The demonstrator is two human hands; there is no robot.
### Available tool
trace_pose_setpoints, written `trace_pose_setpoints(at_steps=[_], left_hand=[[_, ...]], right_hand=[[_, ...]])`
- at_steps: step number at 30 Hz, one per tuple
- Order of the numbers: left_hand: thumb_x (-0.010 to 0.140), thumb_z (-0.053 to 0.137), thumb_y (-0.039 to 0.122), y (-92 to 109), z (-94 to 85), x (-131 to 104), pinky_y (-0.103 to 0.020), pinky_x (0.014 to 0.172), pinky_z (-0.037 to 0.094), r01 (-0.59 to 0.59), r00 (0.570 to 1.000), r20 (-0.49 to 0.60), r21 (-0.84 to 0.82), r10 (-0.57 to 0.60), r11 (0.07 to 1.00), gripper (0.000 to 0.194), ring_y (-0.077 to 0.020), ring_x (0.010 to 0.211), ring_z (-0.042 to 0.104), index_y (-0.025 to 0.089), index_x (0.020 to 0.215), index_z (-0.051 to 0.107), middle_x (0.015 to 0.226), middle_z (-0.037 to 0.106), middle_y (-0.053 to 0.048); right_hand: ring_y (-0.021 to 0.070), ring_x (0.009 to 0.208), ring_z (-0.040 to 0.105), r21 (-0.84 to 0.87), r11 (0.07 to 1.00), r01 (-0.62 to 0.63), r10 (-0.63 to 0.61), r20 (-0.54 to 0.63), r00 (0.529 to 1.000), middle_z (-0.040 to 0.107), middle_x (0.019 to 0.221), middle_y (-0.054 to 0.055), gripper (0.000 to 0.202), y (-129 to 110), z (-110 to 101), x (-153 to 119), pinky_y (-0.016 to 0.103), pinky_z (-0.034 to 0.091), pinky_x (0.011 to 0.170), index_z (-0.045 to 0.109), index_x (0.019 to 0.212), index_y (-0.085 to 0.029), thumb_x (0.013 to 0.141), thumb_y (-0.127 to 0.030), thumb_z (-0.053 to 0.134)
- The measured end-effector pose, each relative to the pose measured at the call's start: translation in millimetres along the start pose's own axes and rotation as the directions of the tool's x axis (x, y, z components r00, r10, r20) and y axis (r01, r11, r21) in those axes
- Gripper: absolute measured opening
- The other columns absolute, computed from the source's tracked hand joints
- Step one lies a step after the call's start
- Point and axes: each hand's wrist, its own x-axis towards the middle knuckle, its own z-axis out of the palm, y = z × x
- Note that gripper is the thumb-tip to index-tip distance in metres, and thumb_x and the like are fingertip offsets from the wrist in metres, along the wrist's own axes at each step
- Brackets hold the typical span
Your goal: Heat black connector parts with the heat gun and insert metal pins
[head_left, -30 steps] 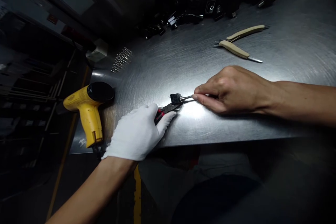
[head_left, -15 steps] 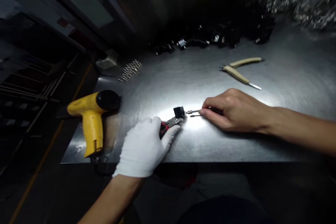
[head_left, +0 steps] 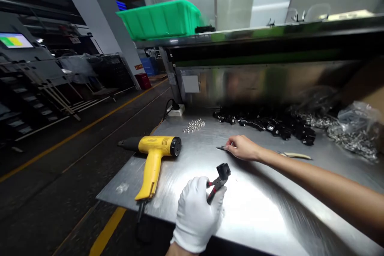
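Observation:
My left hand point(head_left: 196, 212), in a white glove, grips red-handled pliers point(head_left: 214, 188) near the front edge of the steel table point(head_left: 264, 208). The plier jaws clamp a small black plastic part point(head_left: 223, 171), lifted off the table. My bare right hand point(head_left: 243, 147) reaches farther back and pinches a thin metal tool point(head_left: 221, 148) whose tip points left, low over the table. The two hands are apart, the right one beyond and to the right of the black part.
A yellow heat gun point(head_left: 154, 156) lies at the table's left. Small metal pins point(head_left: 194, 125) lie behind it. A row of black parts point(head_left: 267, 122) and bagged metal pieces point(head_left: 354, 134) line the back. Beige-handled pliers point(head_left: 295, 155) lie behind my right forearm. A green bin point(head_left: 162, 19) sits on the shelf.
The view has tilted up to show the shelf and room. My right hand has pulled the thin tool away from the black part toward the back. My left hand has lifted the pliers and part.

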Motion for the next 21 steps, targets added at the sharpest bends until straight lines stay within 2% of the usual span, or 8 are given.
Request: trace_pose_setpoints(at_steps=[5, 9, 15, 21], left_hand=[[0.093, 0.053, 0.05, -6.2, 3.5, -4.2, -0.041, 0.064, 0.053, 0.043, 0.987, -0.15, -0.065, -0.052, 0.997, 0.032, -0.0274, 0.075, 0.067, 0.022, 0.081, 0.061, 0.078, 0.065, -0.011], [0.093, 0.052, 0.054, -11.3, 13.5, -8.1, -0.04, 0.064, 0.052, 0.028, 0.977, -0.209, -0.115, -0.052, 0.993, 0.035, -0.0261, 0.073, 0.066, 0.022, 0.082, 0.06, 0.078, 0.064, -0.01], [0.094, 0.051, 0.054, -18.7, 30.8, -10.7, -0.036, 0.059, 0.045, -0.016, 0.941, -0.336, -0.113, -0.024, 0.993, 0.035, -0.0236, 0.068, 0.061, 0.022, 0.081, 0.056, 0.075, 0.058, -0.005], [0.093, 0.053, 0.052, -20.2, 31.4, -11.9, -0.037, 0.06, 0.043, -0.015, 0.941, -0.338, -0.084, -0.014, 0.996, 0.033, -0.0247, 0.068, 0.059, 0.022, 0.079, 0.056, 0.073, 0.058, -0.006]], right_hand=[[0.0219, 0.102, 0.066, -0.269, 0.962, 0.046, -0.029, 0.065, 0.997, 0.066, 0.118, 0.008, 0.03, -43.6, -12.3, 80.5, 0.041, 0.057, 0.089, 0.065, 0.118, -0.016, 0.099, -0.039, 0.062], [0.023, 0.106, 0.064, -0.453, 0.888, 0.078, -0.039, 0.094, 0.995, 0.064, 0.123, 0.01, 0.032, -75.9, -23.2, 122.3, 0.043, 0.056, 0.091, 0.064, 0.122, -0.017, 0.099, -0.038, 0.063], [0.0231, 0.107, 0.064, -0.642, 0.756, 0.128, -0.044, 0.146, 0.988, 0.063, 0.124, 0.01, 0.033, -113.4, -37.3, 153.2, 0.045, 0.056, 0.091, 0.062, 0.124, -0.016, 0.099, -0.038, 0.063], [0.0227, 0.105, 0.065, -0.738, 0.648, 0.189, -0.106, 0.158, 0.982, 0.064, 0.123, 0.01, 0.033, -137.4, -45.1, 157.0, 0.044, 0.057, 0.091, 0.063, 0.123, -0.016, 0.099, -0.038, 0.063]])
